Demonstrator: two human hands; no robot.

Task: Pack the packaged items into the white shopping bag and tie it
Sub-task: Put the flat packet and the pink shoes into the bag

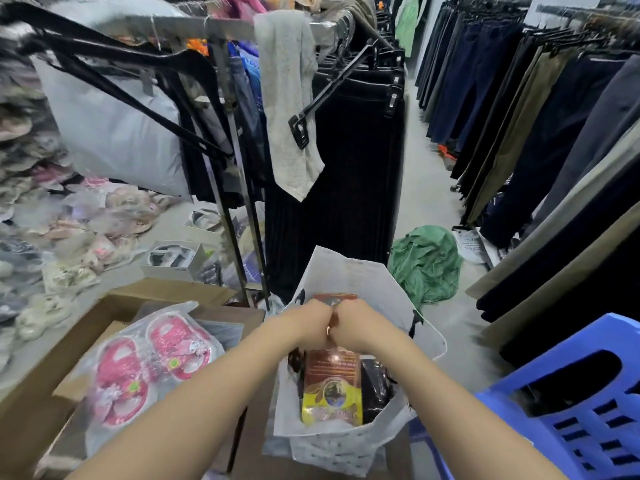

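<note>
The white shopping bag [360, 282] stands open in front of me on a cardboard box. Inside it lies a brown and yellow packaged item [332, 386], with a dark packaged item [375, 382] to its right. My left hand [304, 323] and my right hand [356, 323] meet knuckle to knuckle over the bag's mouth, fingers curled. What they grip is hidden under the fists; it may be the bag's handles. A second red-brown package edge [334, 297] shows just beyond the hands.
A cardboard box [52, 362] at left holds pink baby shoes in clear plastic [152, 362]. A blue plastic stool [571, 403] stands at right. A clothes rack [235, 188] with dark garments rises ahead, trousers hang along the right, and a green cloth [426, 265] lies on the floor.
</note>
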